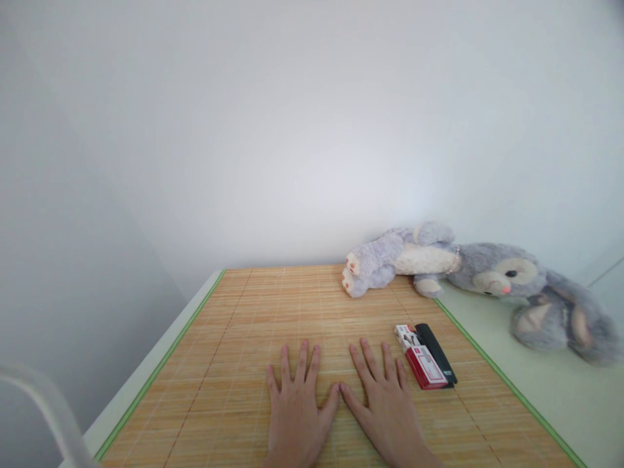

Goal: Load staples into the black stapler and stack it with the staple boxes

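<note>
My left hand point(297, 409) lies flat, palm down, on a bamboo mat point(234, 338), fingers stretched out and holding nothing. My right hand point(385, 403) lies flat beside it in the same way, the two thumbs touching at their tips. Just right of my right hand sits a red and white box point(423, 364) with a black flat object point(437, 354) along its right side; my fingers do not touch either.
A grey plush rabbit point(468, 266) lies on its side at the mat's far right corner, partly on the pale tabletop point(560, 383). The mat has a green edge. White walls close in behind and on the left. A blurred pale bar point(43, 396) crosses the lower left.
</note>
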`<move>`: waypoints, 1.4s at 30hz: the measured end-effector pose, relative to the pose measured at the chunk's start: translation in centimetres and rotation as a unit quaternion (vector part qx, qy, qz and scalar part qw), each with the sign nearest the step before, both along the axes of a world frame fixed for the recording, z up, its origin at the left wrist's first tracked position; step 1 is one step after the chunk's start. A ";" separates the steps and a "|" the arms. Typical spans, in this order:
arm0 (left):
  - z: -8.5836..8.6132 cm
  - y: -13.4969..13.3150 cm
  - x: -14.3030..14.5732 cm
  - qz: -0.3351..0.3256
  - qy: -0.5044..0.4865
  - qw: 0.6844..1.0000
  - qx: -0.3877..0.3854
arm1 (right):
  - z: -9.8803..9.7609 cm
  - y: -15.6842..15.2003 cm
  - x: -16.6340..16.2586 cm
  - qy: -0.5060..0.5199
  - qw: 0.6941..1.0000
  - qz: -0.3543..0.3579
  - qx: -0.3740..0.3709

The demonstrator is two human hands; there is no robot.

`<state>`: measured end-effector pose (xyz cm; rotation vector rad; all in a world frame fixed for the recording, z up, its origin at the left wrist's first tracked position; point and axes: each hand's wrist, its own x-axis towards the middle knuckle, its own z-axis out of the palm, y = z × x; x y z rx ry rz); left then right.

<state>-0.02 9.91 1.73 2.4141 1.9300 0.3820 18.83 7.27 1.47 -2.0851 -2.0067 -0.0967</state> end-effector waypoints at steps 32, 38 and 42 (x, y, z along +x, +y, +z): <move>0.7 -0.5 0.1 -0.002 0.004 1.000 0.009 | 0.3 -0.3 0.1 0.008 1.000 0.000 -0.013; 0.7 -0.5 0.1 -0.002 0.009 1.000 0.007 | 0.3 -0.4 0.2 0.011 1.000 0.001 -0.017; 0.6 -0.7 0.2 -0.006 0.006 1.000 0.012 | 0.3 -0.4 0.2 0.009 1.000 0.003 -0.011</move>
